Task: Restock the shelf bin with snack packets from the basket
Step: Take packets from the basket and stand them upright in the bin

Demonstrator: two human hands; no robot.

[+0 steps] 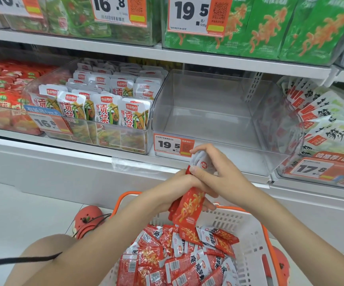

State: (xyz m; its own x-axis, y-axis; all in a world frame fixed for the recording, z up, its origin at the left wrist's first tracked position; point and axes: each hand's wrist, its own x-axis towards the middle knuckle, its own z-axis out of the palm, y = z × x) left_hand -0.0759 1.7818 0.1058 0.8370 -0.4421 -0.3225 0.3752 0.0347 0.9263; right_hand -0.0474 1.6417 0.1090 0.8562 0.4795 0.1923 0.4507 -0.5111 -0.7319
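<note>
A clear plastic shelf bin (218, 162) stands with nothing inside it, marked by a 19.5 price tag (172, 145) on its front. Below it sits a white basket with orange rim (253, 242), filled with several red snack packets (179, 263). Above the basket both hands hold a small stack of red packets (188, 209). My left hand (179, 188) grips the stack around its middle. My right hand (212, 168) pinches the white top ends of the packets, just in front of the bin's lower front edge.
To the left a clear bin (96, 137) holds white and green packets with a 16.8 tag. To the right another bin (327, 172) with a 17.8 tag holds pale packets. Green packs fill the upper shelf (270, 27). Red shoes (88, 220) and my knee lie by the basket.
</note>
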